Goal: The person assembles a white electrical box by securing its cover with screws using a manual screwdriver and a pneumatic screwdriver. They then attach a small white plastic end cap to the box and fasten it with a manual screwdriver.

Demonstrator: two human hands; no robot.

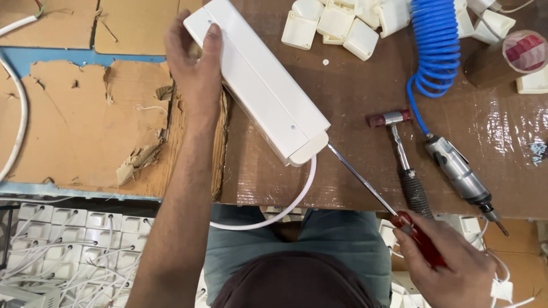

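Cardboard-covered workbench [354,97]: white box [260,80], hammer [402,154], pneumatic driver [459,171], blue coiled hose [434,45], white caps [337,23].

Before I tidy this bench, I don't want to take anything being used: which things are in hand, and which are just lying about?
In hand:
- long white box, held by the left hand
- red-handled screwdriver, gripped by the right hand, tip at the box's end
- white cable leaving that end

Lying about:
- small hammer
- air tool and blue coiled hose
- white square caps
- tape roll
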